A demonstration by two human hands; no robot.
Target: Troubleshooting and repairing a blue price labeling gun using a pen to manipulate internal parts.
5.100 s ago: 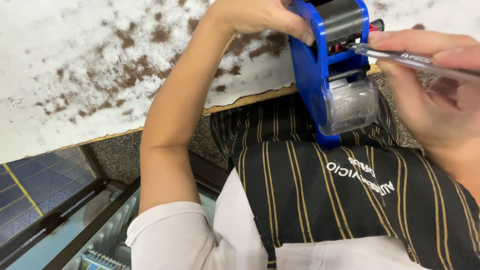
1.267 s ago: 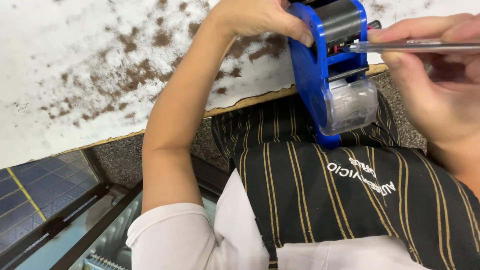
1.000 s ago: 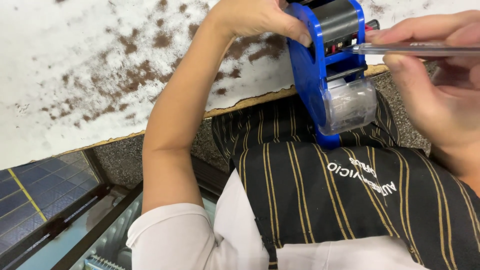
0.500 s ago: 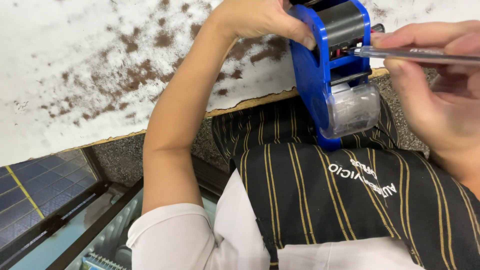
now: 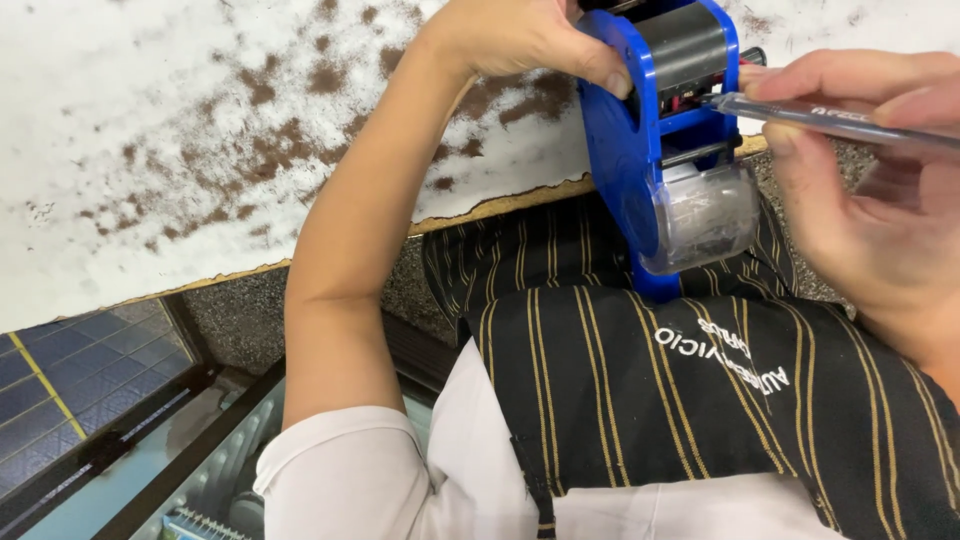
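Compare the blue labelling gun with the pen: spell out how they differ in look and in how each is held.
The labelling gun is bulky, blue plastic with a clear housing at its lower end; the pen is thin, grey and translucent. The gun stands roughly upright in the picture; the pen lies nearly level. The left hand grips the gun from the side with its thumb on the blue edge; the right hand pinches the pen in its fingers. Both meet where the pen's tip enters the gun's opening.
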